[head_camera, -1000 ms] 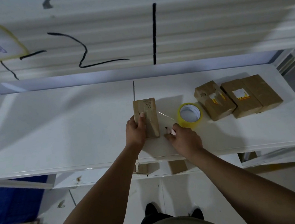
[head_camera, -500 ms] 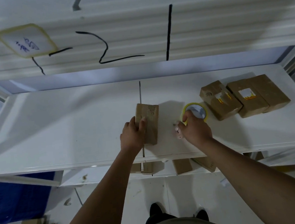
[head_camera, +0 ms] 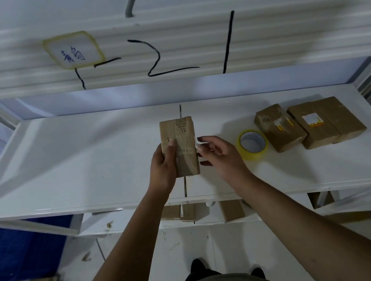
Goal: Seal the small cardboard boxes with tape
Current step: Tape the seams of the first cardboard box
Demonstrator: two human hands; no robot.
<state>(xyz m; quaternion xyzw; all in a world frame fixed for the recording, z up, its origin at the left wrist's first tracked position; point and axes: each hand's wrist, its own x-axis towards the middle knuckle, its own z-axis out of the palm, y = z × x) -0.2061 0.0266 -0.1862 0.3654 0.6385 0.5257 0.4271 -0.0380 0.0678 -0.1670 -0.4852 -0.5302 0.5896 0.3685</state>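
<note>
Clasped in the left hand (head_camera: 163, 166), thumb on top, the small cardboard box (head_camera: 180, 146) is held over the white shelf (head_camera: 77, 157); the right hand (head_camera: 222, 157) is unclenched and empty, fingertips at the box's right edge. Right of the box sits the yellow tape roll (head_camera: 252, 144), then two finished boxes (head_camera: 309, 122). This looks like smoothing a strip down; next likely comes pressing it flat or turning the box.

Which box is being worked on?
On the white shelf, at its middle seam, the box is gripped by the left hand. The other boxes lie untouched at the right, past the tape roll.
</note>
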